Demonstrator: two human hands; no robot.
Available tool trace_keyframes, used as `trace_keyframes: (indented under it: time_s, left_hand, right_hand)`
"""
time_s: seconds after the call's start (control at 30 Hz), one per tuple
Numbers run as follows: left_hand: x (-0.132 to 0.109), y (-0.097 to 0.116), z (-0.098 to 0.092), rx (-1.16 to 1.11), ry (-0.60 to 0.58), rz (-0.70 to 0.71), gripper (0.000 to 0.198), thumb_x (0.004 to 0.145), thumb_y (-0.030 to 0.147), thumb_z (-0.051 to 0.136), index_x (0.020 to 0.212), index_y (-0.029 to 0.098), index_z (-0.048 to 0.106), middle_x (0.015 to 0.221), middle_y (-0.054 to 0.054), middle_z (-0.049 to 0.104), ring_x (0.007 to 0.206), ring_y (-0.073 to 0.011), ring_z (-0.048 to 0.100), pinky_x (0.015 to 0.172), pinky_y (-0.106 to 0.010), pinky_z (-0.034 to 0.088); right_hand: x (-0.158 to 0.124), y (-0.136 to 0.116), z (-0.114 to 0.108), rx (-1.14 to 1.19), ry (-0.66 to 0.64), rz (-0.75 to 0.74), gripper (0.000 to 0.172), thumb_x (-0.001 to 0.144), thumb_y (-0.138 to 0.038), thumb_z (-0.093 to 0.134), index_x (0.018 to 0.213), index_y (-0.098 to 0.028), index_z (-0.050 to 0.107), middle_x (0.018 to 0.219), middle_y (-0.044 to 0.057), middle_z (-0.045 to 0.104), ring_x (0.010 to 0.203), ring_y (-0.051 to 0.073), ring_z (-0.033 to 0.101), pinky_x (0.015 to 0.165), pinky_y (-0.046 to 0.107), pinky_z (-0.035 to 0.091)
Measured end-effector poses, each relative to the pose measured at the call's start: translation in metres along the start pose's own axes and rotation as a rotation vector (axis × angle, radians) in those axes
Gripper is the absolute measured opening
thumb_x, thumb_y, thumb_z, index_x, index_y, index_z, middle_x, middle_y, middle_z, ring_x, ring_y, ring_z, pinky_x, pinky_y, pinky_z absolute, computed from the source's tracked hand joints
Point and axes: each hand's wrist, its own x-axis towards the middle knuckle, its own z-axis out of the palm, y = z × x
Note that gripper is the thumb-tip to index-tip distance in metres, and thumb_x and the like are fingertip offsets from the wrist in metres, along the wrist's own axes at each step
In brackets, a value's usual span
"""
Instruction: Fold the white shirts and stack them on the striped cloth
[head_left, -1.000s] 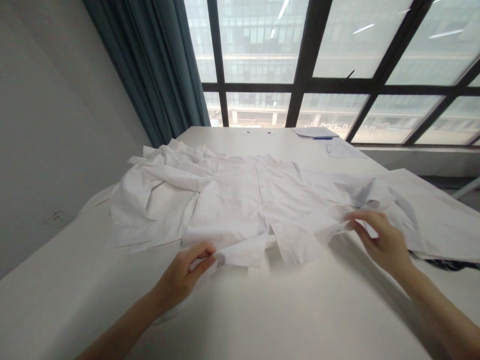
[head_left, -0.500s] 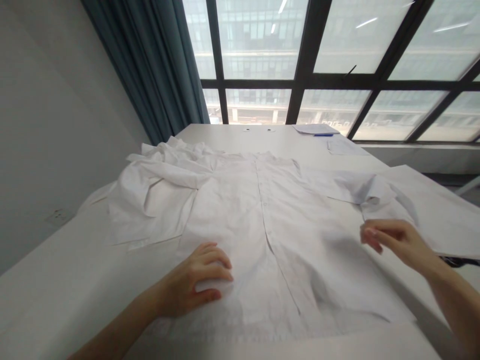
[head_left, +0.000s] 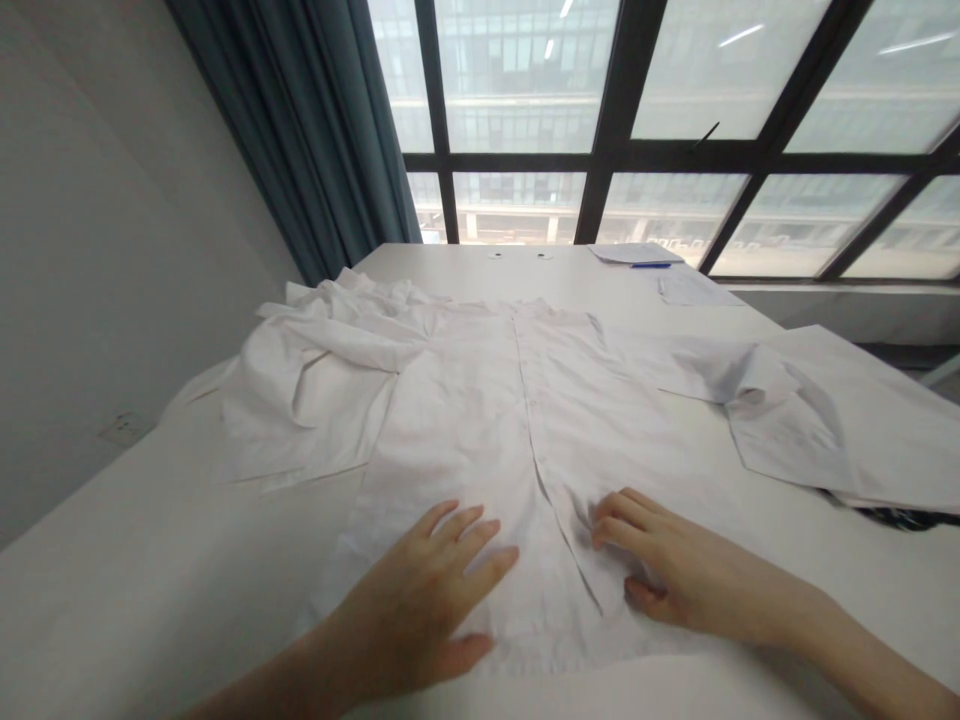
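Head view: shows a white button-front shirt [head_left: 457, 420] laid out on the white table [head_left: 202, 580], front side up, neck end toward the window [head_left: 517, 80], hem [head_left: 555, 666] nearest the camera. Has the left hand [head_left: 427, 590] over the low part of the shirt, palm down, fingers spread wide, gripping nothing. Has the right hand [head_left: 667, 560] across the front slit [head_left: 559, 520], fingers bent down to the cloth, thumb well apart from them, with no cloth seen pinched. Cannot tell how hard either palm presses.

Looks like a smoothing step, with the bottom half being patted flat. Seems almost neat down low, but shows soft ripples by the right fingers and a small gap in the slit. Calls next, most likely, for flat fingers and a light push out from the slit toward the side edges. Needs slow hands, as thin cloth may bunch up fast. Seems to need care, too, at the bent sleeve [head_left: 787, 415] on the right and the puffy sleeve [head_left: 262, 385] on the left.
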Motion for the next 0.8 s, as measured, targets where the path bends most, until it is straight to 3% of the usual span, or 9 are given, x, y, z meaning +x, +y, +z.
trace_keyframes:
  time_s: [0.13,0.27,0.33,0.43,0.57,0.63,0.7,0.8]
  left_hand:
    - [0.009,0.014,0.016,0.026,0.133,0.046,0.044,0.083,0.041,0.068,0.12,0.019,0.058,0.124,-0.011,0.064,0.117,-0.033,0.058,0.101,-0.05,0.043]
    - [0.009,0.015,0.031,0.021,0.352,0.097,0.006,0.091,0.018,0.056,0.092,0.017,0.061,0.105,-0.005,0.071,0.107,-0.0229,0.064,0.099,-0.039,0.046]
    - [0.007,0.015,0.031,0.009,0.408,0.119,0.014,0.093,0.01,0.05,0.087,0.017,0.06,0.102,-0.004,0.072,0.106,-0.0191,0.065,0.101,-0.035,0.046]
    - [0.006,0.015,0.021,-0.055,0.395,0.149,0.015,0.096,0.011,0.048,0.092,0.018,0.061,0.105,-0.002,0.073,0.111,-0.0171,0.063,0.107,-0.034,0.042]
    - [0.006,0.013,0.012,-0.189,0.317,0.175,0.013,0.095,0.013,0.052,0.09,0.019,0.062,0.097,0.001,0.075,0.113,-0.0155,0.063,0.115,-0.034,0.033]
    - [0.007,0.009,0.011,-0.279,0.235,0.177,0.012,0.095,0.016,0.054,0.088,0.02,0.063,0.094,0.001,0.075,0.117,-0.0162,0.061,0.117,-0.037,0.028]
    - [0.007,0.004,0.011,-0.361,0.184,0.169,0.012,0.095,0.019,0.055,0.088,0.021,0.065,0.093,0.0,0.076,0.118,-0.0169,0.061,0.118,-0.039,0.026]
    - [0.008,-0.001,0.012,-0.399,0.191,0.137,0.013,0.095,0.016,0.053,0.094,0.021,0.065,0.095,-0.002,0.076,0.117,-0.0168,0.061,0.116,-0.038,0.029]
  right_hand:
    - [0.004,0.004,0.002,-0.022,0.014,-0.06,0.014,0.082,-0.008,0.054,0.088,-0.02,0.058,0.1,0.007,0.057,0.095,0.019,0.055,0.083,0.032,0.048]
    - [0.003,0.002,0.001,0.031,0.104,-0.071,0.011,0.087,-0.011,0.051,0.087,-0.021,0.057,0.098,0.007,0.057,0.095,0.02,0.055,0.086,0.035,0.047]
    - [0.002,0.0,-0.002,0.138,0.179,-0.038,0.01,0.088,-0.013,0.051,0.087,-0.021,0.056,0.096,0.006,0.057,0.094,0.019,0.056,0.085,0.035,0.048]
    - [0.0,-0.004,-0.006,0.339,0.217,-0.024,0.009,0.092,-0.021,0.052,0.085,-0.022,0.057,0.097,0.006,0.059,0.092,0.018,0.058,0.083,0.032,0.049]
    - [0.003,-0.004,-0.004,0.461,0.019,-0.122,0.016,0.094,-0.031,0.055,0.087,-0.022,0.067,0.098,0.005,0.063,0.093,0.016,0.061,0.085,0.03,0.05]
    - [0.006,0.001,0.001,0.425,-0.012,-0.134,0.02,0.096,-0.032,0.052,0.092,-0.022,0.069,0.096,0.005,0.066,0.092,0.016,0.062,0.084,0.03,0.051]
    - [0.007,0.008,0.007,0.339,0.072,-0.125,0.023,0.098,-0.031,0.047,0.097,-0.022,0.068,0.097,0.007,0.067,0.095,0.017,0.063,0.086,0.031,0.052]
    - [0.009,0.02,0.014,0.154,0.229,-0.114,0.025,0.099,-0.027,0.045,0.11,-0.023,0.067,0.115,0.01,0.067,0.115,0.021,0.058,0.097,0.037,0.049]
